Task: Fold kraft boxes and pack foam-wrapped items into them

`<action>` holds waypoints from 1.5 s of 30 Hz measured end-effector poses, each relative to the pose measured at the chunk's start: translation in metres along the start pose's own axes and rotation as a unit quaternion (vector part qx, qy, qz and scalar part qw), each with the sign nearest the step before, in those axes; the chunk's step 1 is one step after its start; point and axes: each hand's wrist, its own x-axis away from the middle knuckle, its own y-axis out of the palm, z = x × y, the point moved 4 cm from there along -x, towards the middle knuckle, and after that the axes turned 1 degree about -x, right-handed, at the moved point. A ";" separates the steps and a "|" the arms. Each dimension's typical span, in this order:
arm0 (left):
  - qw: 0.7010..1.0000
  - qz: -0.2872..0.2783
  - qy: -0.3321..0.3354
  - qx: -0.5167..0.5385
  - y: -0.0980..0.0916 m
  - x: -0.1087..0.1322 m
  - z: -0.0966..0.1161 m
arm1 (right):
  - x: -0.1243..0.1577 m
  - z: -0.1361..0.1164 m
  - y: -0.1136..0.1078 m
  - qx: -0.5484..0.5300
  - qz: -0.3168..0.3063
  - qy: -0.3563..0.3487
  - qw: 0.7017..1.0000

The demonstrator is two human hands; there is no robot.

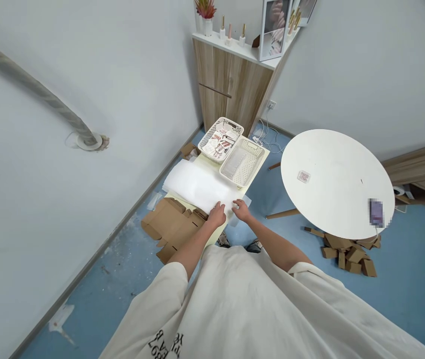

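We are stretching both forearms forward and down, wrists close together. Our left hand [216, 215] is lying loosely curled on the near edge of the white foam sheets [197, 185]. Our right hand [241, 210] is touching that edge just beside it. We cannot tell whether either is pinching a sheet. The sheets are lying on the yellow table [261, 158], beside flattened cardboard [169, 224].

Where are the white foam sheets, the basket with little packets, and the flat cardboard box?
white foam sheets [197, 185]: head view, middle of the top sheet.
basket with little packets [208, 136]: head view, its left mesh wall.
flat cardboard box [167, 222]: head view, its big middle panel.
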 end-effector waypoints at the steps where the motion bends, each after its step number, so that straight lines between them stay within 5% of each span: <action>1: 1.000 -0.001 0.000 0.003 0.000 0.000 -0.001 | 0.000 -0.001 0.000 -0.010 -0.001 0.003 1.000; 15: 1.000 0.018 0.002 0.008 -0.004 0.005 -0.001 | 0.004 -0.025 -0.003 -0.112 -0.021 0.046 0.992; 24: 0.997 0.066 0.039 -0.031 0.001 0.002 0.027 | 0.028 0.018 -0.050 -0.087 0.114 0.064 0.987; 34: 0.989 0.026 0.138 -0.040 0.024 -0.032 0.125 | 0.045 0.117 -0.143 -0.120 0.203 0.111 0.965; 45: 0.982 -0.014 0.172 -0.075 0.061 -0.115 0.280 | 0.029 0.259 -0.260 -0.136 0.237 0.109 0.956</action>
